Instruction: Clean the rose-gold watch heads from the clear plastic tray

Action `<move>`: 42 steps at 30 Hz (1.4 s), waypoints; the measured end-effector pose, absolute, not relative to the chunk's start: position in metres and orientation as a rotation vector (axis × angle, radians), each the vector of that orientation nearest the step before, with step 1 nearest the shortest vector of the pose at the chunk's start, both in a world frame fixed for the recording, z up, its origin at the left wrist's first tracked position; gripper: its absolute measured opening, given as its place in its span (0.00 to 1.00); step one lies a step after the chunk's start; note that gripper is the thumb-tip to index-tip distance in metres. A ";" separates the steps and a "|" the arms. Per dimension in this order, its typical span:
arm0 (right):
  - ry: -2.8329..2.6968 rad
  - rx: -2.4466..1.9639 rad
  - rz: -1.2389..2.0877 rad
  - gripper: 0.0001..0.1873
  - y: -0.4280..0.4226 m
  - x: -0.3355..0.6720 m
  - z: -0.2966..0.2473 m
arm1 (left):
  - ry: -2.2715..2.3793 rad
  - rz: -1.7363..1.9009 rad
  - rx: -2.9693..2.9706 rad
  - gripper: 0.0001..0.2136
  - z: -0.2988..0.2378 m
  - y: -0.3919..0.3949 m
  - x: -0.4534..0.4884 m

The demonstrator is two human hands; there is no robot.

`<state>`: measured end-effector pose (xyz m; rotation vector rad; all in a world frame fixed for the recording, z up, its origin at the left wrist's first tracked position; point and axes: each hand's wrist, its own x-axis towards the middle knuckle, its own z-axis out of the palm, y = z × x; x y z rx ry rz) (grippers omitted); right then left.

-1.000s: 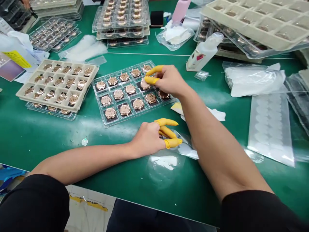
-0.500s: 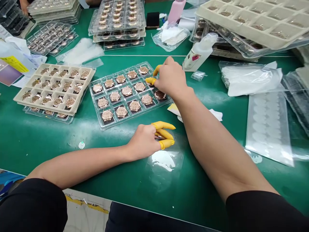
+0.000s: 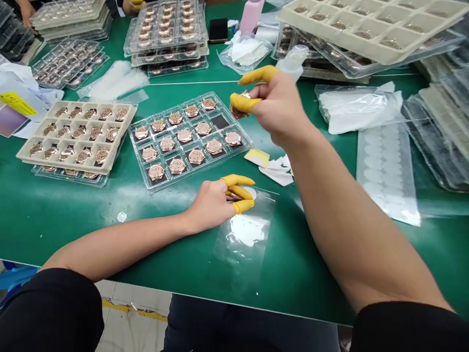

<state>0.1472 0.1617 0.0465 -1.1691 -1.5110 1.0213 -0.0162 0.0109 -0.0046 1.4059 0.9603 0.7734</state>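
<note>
Yellow finger cots cover fingertips on both hands. My right hand (image 3: 278, 100) is raised beside the clear tray, its fingers closed on a rose-gold watch case (image 3: 240, 113) that they partly hide. Watch cases with engraved backs fill the clear plastic tray (image 3: 198, 172) in rows, except one pocket with a bare dark pad (image 3: 220, 121). My left hand (image 3: 216, 203) rests low over a clear plastic film (image 3: 242, 239). Its thumb and middle fingertip nearly meet; what they pinch is hidden. A whitish round sticker (image 3: 252, 192) shows at those fingertips.
On the left a beige tray (image 3: 29, 152) of watch cases sits on a clear one. More stacked trays (image 3: 166, 36) stand behind. Right of my right hand lie a bagged white pile (image 3: 351, 110) and a sheet of round stickers (image 3: 388, 171). A translucent bottle (image 3: 295, 61) stands behind that hand.
My right hand has lifted a watch case out of the clear tray and moved up and right, leaving a bare pocket. My left hand keeps its place over the film; the whole view has shifted slightly.
</note>
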 end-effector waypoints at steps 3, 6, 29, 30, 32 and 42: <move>-1.248 -1.113 1.219 0.21 0.089 0.156 0.050 | 1.003 0.783 1.421 0.28 -0.002 0.012 -0.017; -1.105 -1.243 1.396 0.30 0.026 0.159 0.043 | 1.012 0.801 1.386 0.38 0.000 0.013 -0.018; -2.020 -1.711 0.412 0.12 0.048 0.238 0.009 | 1.112 0.762 1.283 0.34 0.012 0.014 -0.017; -2.059 -1.710 0.383 0.10 0.046 0.240 0.011 | 1.118 0.758 1.299 0.34 0.012 0.014 -0.018; -2.081 -1.634 0.313 0.07 0.040 0.243 0.020 | 1.124 0.755 1.328 0.33 0.012 0.014 -0.018; -2.124 -0.798 0.145 0.07 0.015 0.194 0.021 | 1.035 0.785 1.265 0.30 0.010 0.016 -0.015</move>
